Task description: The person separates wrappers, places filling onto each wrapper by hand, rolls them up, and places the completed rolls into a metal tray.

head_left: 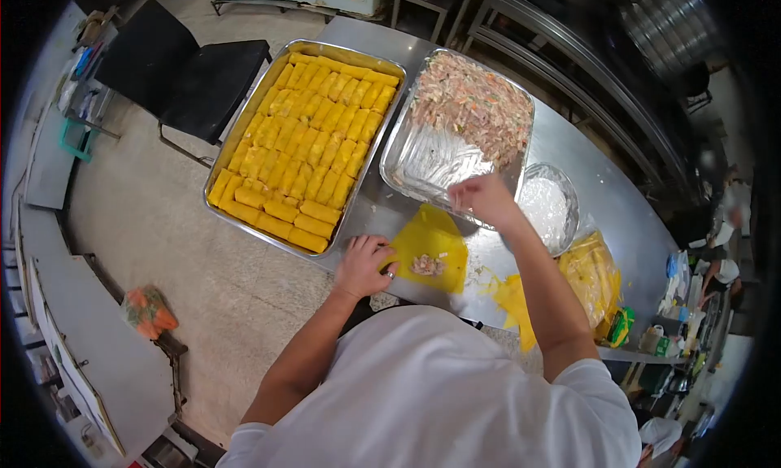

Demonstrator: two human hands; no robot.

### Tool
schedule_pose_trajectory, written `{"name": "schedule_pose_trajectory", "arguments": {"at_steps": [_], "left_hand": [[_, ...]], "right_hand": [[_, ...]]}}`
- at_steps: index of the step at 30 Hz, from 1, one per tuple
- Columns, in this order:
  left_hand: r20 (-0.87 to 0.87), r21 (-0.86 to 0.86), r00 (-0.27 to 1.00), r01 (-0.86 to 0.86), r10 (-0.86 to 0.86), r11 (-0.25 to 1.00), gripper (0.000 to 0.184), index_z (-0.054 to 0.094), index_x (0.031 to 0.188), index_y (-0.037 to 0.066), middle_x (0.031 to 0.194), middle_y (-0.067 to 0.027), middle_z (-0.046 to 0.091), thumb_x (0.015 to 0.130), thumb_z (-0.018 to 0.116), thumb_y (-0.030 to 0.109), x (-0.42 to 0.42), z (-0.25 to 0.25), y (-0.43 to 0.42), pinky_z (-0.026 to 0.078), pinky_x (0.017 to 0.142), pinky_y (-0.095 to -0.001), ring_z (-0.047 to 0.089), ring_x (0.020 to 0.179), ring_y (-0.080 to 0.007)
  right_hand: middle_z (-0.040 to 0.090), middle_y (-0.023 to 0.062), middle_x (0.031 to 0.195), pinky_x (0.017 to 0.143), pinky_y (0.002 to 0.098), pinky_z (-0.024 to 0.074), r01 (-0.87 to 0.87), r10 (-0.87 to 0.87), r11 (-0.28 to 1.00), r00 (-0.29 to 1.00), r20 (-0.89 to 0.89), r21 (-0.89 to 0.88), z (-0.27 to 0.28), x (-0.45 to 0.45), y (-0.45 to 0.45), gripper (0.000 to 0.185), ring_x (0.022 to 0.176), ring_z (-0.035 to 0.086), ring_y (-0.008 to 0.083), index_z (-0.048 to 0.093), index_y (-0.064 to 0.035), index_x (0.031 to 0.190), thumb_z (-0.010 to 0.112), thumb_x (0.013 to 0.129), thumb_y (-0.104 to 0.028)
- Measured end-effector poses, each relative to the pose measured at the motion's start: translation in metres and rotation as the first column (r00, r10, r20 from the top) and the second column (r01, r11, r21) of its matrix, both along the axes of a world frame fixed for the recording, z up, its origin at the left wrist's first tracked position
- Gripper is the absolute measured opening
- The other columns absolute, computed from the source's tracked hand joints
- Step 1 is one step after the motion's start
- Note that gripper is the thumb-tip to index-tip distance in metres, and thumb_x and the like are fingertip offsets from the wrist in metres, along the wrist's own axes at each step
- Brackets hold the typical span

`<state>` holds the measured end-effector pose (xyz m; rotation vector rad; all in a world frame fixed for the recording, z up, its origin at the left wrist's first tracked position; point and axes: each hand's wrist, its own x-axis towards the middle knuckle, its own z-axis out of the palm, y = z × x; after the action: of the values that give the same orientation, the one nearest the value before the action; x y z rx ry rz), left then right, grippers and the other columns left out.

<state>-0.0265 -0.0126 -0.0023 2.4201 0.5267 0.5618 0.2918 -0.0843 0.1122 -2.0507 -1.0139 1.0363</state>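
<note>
A yellow wrapper sheet (439,239) lies flat on the steel table, with a small heap of meat-and-vegetable filling (428,265) near its front edge. At the sheet's left corner is my left hand (364,265), its fingers curled and closed on a yellow edge of wrapper. My right hand (482,198) hangs over the near rim of the filling tray (439,161); motion smears its fingers, so whether they hold anything is unclear. Chopped filling (472,102) covers the far part of that tray. To the left, a deep metal tray (213,198) holds rows of yellow rolls (301,143).
Right of the filling tray sits a round metal bowl (549,204) with white contents. Loose yellow wrappers (514,305) and a plastic bag of wrappers (592,277) lie on the table's right. A black chair (183,78) stands left. Other people are at far right.
</note>
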Motion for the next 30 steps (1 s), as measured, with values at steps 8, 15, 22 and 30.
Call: {"name": "schedule_pose_trajectory", "arguments": {"at_steps": [8,15,22,30], "left_hand": [[-0.013,-0.022,1.0,0.023,-0.023,0.999,0.028,0.077,0.105,0.009,0.116,-0.0062,0.067,0.082,0.08,0.023,-0.003,0.002,0.0,0.048,0.101,-0.0461,0.061,0.114,-0.0292],[-0.047,-0.023,0.997,0.058,-0.059,0.998,0.028,0.077,0.109,0.009,0.12,-0.0068,0.066,0.086,0.078,0.024,-0.005,0.006,0.003,0.046,0.105,-0.0464,0.059,0.118,-0.0294],[-0.045,-0.032,0.996,0.07,-0.072,0.997,0.027,0.077,0.109,0.009,0.121,-0.0064,0.065,0.086,0.078,0.024,-0.007,0.004,0.005,0.045,0.106,-0.0466,0.058,0.118,-0.0302],[0.037,0.017,0.998,0.043,-0.043,0.999,0.026,0.079,0.104,0.01,0.116,-0.0054,0.066,0.083,0.08,0.024,-0.003,-0.004,0.002,0.046,0.102,-0.0458,0.059,0.115,-0.0285]], "right_hand": [[0.081,0.0179,0.093,0.076,0.0358,0.061,0.015,-0.006,0.999,0.967,0.253,-0.036,-0.069,-0.104,-0.1,0.017,0.08,0.078,0.0259,0.083,0.0012,0.101,0.077,0.086,-0.004],[0.079,0.0229,0.093,0.078,0.0411,0.0618,0.162,-0.175,0.984,0.918,0.356,0.068,-0.056,-0.115,-0.107,0.021,0.082,0.077,0.0373,0.083,-0.0011,0.101,0.068,0.087,-0.003],[0.08,0.0233,0.096,0.08,0.0393,0.0622,0.306,-0.313,0.949,0.896,0.314,0.075,-0.051,-0.12,-0.109,0.026,0.085,0.079,0.0366,0.083,-0.0014,0.108,0.066,0.088,-0.002],[0.078,0.0238,0.097,0.075,0.0398,0.0607,0.109,-0.12,0.993,0.905,0.408,0.049,-0.076,-0.123,-0.114,0.014,0.08,0.076,0.0339,0.084,-0.0015,0.094,0.073,0.086,-0.006]]}}
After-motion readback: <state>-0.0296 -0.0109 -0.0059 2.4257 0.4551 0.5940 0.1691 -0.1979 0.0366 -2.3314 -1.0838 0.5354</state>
